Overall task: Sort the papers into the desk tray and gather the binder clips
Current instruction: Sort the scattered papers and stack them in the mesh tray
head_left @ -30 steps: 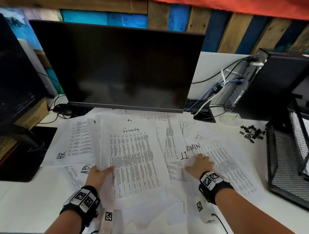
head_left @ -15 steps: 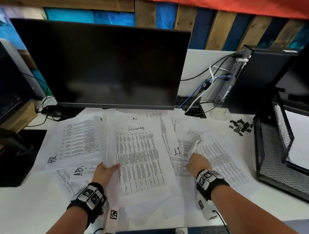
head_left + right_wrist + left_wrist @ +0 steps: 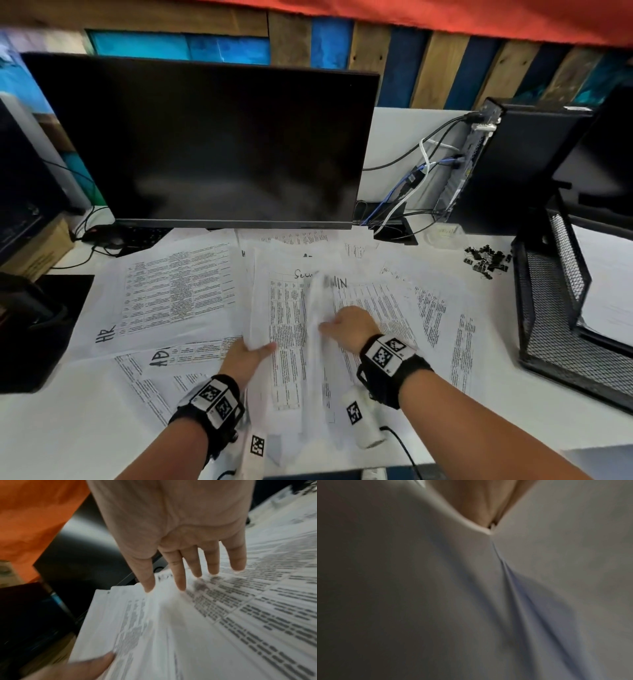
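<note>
Printed papers [image 3: 178,294] lie scattered over the white desk. My left hand [image 3: 260,347] grips the near-left edge of a stack headed "Security" [image 3: 287,329], thumb on top. In the left wrist view that paper [image 3: 471,601] fills nearly everything. My right hand [image 3: 337,325] rests with straight, spread fingers [image 3: 181,577] on a sheet headed "ADMIN" [image 3: 383,308], which lies partly over the stack with its left edge lifted and blurred. Small black binder clips [image 3: 486,258] lie in a loose heap at the far right. Beside them stands the black mesh desk tray [image 3: 555,308], with paper inside.
A dark monitor [image 3: 212,144] stands behind the papers, with a keyboard and mouse [image 3: 113,240] under its left side. A black computer case [image 3: 520,164] with cables sits at the back right. A black stand [image 3: 37,329] lies at the left edge.
My right hand has slid left with the ADMIN sheet, bringing it over the Security stack. My left hand kept its grip on the stack.
</note>
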### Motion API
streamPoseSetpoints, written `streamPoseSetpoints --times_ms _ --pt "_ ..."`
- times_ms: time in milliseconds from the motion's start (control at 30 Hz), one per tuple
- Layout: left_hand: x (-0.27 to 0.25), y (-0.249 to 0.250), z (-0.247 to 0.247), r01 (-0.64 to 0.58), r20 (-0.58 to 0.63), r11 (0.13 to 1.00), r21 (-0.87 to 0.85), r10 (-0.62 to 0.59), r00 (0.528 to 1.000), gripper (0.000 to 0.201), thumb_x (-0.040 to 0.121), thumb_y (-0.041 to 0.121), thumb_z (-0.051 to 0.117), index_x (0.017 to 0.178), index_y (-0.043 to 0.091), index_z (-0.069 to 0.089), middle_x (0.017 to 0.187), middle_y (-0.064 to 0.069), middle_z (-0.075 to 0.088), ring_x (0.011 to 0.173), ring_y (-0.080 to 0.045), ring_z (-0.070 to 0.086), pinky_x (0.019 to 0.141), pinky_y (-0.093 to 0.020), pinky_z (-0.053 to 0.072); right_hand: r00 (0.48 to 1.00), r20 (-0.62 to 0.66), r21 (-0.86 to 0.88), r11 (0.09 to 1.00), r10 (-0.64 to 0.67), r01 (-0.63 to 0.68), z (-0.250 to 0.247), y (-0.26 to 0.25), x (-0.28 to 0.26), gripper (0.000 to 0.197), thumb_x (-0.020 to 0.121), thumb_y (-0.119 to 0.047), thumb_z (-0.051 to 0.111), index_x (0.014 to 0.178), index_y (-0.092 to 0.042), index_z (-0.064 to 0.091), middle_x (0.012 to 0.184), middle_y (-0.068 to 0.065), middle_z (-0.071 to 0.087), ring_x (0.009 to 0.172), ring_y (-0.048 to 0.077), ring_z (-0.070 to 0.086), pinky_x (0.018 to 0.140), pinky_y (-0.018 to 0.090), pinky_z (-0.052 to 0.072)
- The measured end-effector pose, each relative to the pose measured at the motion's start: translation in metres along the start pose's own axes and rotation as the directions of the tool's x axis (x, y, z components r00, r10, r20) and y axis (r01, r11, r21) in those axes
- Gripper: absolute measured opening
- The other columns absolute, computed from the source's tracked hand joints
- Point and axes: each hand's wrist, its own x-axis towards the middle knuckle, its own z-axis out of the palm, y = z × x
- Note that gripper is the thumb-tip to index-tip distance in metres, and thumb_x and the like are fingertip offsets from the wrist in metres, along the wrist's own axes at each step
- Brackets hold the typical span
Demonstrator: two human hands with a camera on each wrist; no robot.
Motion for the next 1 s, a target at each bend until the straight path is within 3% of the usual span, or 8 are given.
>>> streamPoseSetpoints --times_ms 67,167,300,467,567,667,833,1000 --pt "0.000 0.000 -0.001 0.003 0.006 1.000 -0.003 -0.003 1.000 0.055 0.080 0.019 0.071 0.128 0.005 0.049 0.126 -0.013 0.059 0.118 -0.031 0.054 0.105 -0.045 0.039 0.993 -0.063 0.007 0.995 0.096 -0.096 -0.008 0.015 0.007 0.040 0.087 -0.044 0.054 0.104 -0.008 0.059 0.110 0.012 0.059 0.094 0.019 0.057 0.088 0.033 0.047" --pt "-0.003 0.001 -0.005 0.022 0.019 1.000 -0.016 -0.022 1.000 0.056 0.080 0.020 0.071 0.129 0.006 0.048 0.126 -0.010 0.059 0.119 -0.029 0.053 0.107 -0.045 0.037 0.889 -0.253 -0.040 0.914 0.382 -0.404 -0.032 0.059 0.005 0.088 0.077 -0.052 0.063 0.145 -0.014 0.022 0.152 0.015 0.023 0.137 0.036 0.028 0.109 0.053 0.033" --pt "-0.003 -0.003 -0.005 0.031 0.056 0.997 -0.073 -0.027 0.998 0.042 0.081 0.015 0.070 0.120 0.011 0.055 0.113 -0.008 0.064 0.105 -0.026 0.058 0.103 -0.046 0.041 0.853 -0.149 0.078 0.866 0.500 -0.494 -0.030 0.111 0.001 0.103 0.067 -0.056 0.071 0.143 -0.009 0.022 0.146 0.017 0.031 0.131 0.036 0.039 0.104 0.048 0.041" --pt "-0.006 0.002 0.011 0.026 0.174 0.992 -0.126 -0.003 0.985 0.055 0.063 0.035 0.082 0.111 0.012 0.065 0.101 -0.006 0.072 0.096 -0.026 0.068 0.093 -0.043 0.050 0.935 -0.111 0.230 0.924 0.337 -0.305 0.000 0.098 0.012 0.082 0.079 -0.033 0.069 0.142 -0.003 0.027 0.141 0.016 0.042 0.124 0.031 0.048 0.098 0.035 0.047" --pt "-0.008 0.006 0.020 -0.021 0.206 1.000 0.015 0.018 0.978 0.033 0.073 0.020 0.078 0.102 0.018 0.062 0.095 0.000 0.069 0.100 -0.026 0.064 0.098 -0.042 0.046 0.978 -0.073 0.232 0.957 0.198 -0.176 0.011 0.087 0.015 0.080 0.082 -0.032 0.066 0.145 -0.005 0.025 0.145 0.013 0.039 0.115 0.022 0.052 0.081 0.024 0.050" --pt "-0.010 0.005 0.016 -0.059 0.194 0.997 0.056 0.047 0.980 0.029 0.075 0.018 0.076 0.100 0.020 0.061 0.094 0.003 0.068 0.098 -0.024 0.063 0.101 -0.045 0.044 0.982 -0.075 0.278 0.950 0.172 -0.145 0.004 0.090 0.007 0.081 0.082 -0.035 0.067 0.146 -0.009 0.024 0.146 0.013 0.039 0.124 0.025 0.048 0.098 0.032 0.045" --pt "-0.021 0.005 -0.009 -0.116 0.207 0.993 -0.029 0.120 0.971 0.093 0.034 0.060 0.085 0.113 0.019 0.061 0.104 0.003 0.070 0.104 -0.021 0.063 0.103 -0.043 0.042 0.998 -0.053 0.627 0.779 0.028 0.012 -0.022 0.089 -0.023 0.088 0.067 -0.040 0.080 0.139 -0.010 0.038 0.129 0.007 0.057 0.111 0.022 0.059 0.089 0.030 0.045" --pt "-0.031 0.047 -0.021 -0.203 0.151 0.972 -0.120 0.220 0.964 0.084 0.041 0.044 0.090 0.113 0.016 0.060 0.108 -0.003 0.071 0.105 -0.021 0.064 0.103 -0.046 0.042 0.987 -0.029 0.791 0.599 -0.159 0.120 -0.044 0.045 -0.043 0.067 0.057 -0.031 0.085 0.116 -0.010 0.061 0.113 0.004 0.070 0.107 0.018 0.065 0.095 0.028 0.050"
